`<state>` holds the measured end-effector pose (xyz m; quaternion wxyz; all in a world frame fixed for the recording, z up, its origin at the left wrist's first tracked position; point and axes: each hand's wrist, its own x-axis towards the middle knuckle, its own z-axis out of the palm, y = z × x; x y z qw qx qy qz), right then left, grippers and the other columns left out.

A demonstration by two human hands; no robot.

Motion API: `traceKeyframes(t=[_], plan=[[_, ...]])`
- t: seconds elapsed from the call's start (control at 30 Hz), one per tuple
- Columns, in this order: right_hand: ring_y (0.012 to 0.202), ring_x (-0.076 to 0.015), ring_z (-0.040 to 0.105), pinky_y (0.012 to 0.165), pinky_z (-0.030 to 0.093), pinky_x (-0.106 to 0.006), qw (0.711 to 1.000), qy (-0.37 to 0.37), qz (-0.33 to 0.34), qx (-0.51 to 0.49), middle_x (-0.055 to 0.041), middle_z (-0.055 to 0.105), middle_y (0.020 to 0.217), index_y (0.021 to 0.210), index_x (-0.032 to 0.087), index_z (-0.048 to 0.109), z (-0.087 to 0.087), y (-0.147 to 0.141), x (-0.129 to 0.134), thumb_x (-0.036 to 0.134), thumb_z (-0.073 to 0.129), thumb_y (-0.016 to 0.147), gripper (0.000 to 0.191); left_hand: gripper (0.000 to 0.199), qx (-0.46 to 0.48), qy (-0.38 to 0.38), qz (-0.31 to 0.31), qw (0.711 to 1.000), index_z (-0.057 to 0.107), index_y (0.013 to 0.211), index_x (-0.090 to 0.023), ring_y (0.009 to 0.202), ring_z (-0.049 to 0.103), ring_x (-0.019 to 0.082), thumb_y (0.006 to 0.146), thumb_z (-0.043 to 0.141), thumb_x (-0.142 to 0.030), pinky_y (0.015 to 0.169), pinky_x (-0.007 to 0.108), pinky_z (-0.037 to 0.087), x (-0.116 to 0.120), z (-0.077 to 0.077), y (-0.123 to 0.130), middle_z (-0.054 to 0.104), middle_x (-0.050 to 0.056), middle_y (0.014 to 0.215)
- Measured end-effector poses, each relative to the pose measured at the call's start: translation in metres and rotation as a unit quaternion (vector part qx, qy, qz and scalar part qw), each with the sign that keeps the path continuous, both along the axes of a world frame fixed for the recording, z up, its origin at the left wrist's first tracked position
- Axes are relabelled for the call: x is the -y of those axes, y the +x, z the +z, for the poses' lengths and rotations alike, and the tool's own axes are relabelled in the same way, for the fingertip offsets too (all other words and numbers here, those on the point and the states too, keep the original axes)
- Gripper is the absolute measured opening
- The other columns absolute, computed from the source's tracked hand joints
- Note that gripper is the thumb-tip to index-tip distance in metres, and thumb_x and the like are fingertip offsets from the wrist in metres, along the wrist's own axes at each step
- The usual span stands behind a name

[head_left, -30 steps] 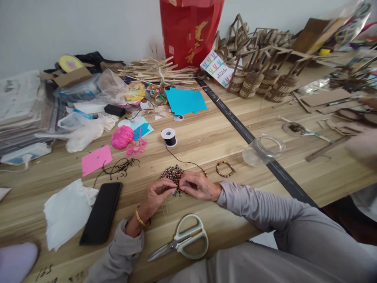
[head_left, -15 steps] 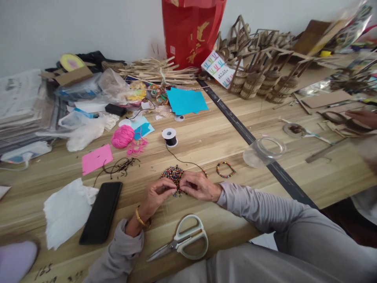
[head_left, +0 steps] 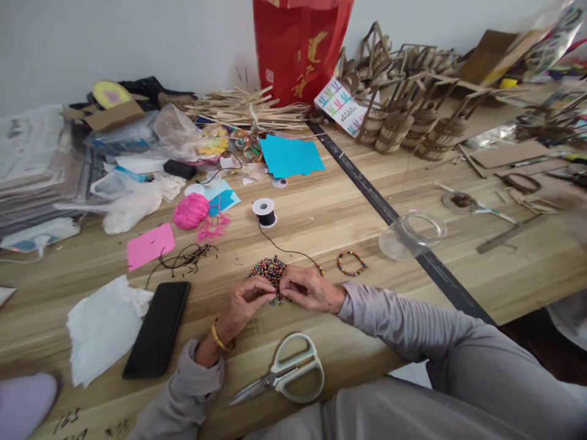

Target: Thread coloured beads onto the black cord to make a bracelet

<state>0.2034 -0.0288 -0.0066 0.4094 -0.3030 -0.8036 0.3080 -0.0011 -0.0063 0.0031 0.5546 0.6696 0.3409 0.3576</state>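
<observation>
- One loop (head_left: 340, 263) of beads is on the desk (head_left: 316, 201), near the right hand (head_left: 309, 290). It looks done, with beads all the way round.
- A new string (head_left: 287, 250) looks only just begun. A few beads (head_left: 320, 269) are on it by the back of the right hand. The hand hides more of the string, so I cannot count them all.
- The left hand (head_left: 250, 299) is pinched, thumb and finger together. It seems to have hold of a bead (I see just a red speck there).
- The right hand is pinched too, with its tips next to the left ones. It seems to hold the string, but the string's end is too small to see.
- Lots of beads are left. They lie loose in a pile (head_left: 266, 271), behind and under the hands.
- The string is not cut. It runs back to the spool (head_left: 265, 213), which stands past the pile and has plenty of black on it.
- The scissors (head_left: 275, 377) lie near the desk's edge, and no hand is on them.
- Dark scraps (head_left: 195, 253) lie off to the left, past the phone (head_left: 156, 330).
</observation>
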Motion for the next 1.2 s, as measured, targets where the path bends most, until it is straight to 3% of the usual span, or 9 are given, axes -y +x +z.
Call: traceKeyframes(t=[1.2], plan=[[0.067, -0.0126, 0.048, 0.060, 0.039, -0.023, 1.000, -0.004, -0.006, -0.002, -0.0042, 0.055, 0.074, 0.086, 0.013, 0.056, 0.0000, 0.0003, 0.0006, 0.020, 0.050, 0.091, 0.010, 0.002, 0.016, 0.040, -0.008, 0.999, 0.072, 0.075, -0.016, 0.072, 0.063, 0.014, 0.074, 0.072, -0.015, 0.066, 0.023, 0.049, -0.0004, -0.0031, -0.0014, 0.067, 0.004, 0.075]])
